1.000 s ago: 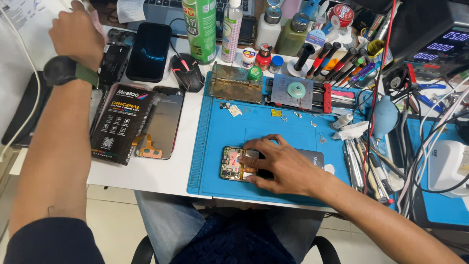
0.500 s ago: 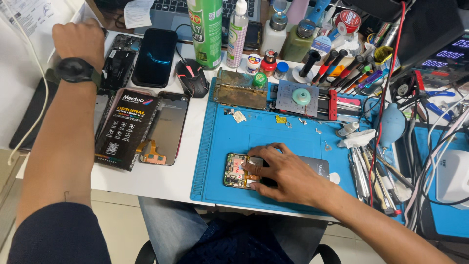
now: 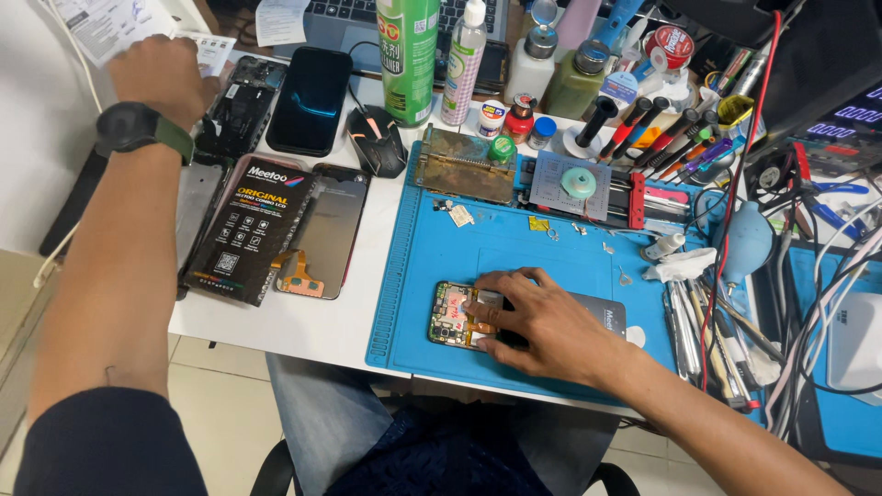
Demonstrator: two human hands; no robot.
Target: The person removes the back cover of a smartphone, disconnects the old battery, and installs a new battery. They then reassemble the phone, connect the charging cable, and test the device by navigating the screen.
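I'm pressing my right hand (image 3: 542, 326) flat on the opened phone (image 3: 459, 314) lying on the blue mat (image 3: 514, 248), fingers spread, not clenched. It looks light, stiff, fragile inside, so I'm favouring its edges. My left hand (image 3: 161, 69) is curling over papers (image 3: 101, 23); grip unclear.

Black flat box (image 3: 246, 231) with orange print, left of blue mat (image 3: 404, 276); replacement screen (image 3: 329, 230) beside it. Dark phone screen (image 3: 310, 87) behind. Green spray can (image 3: 408, 57).
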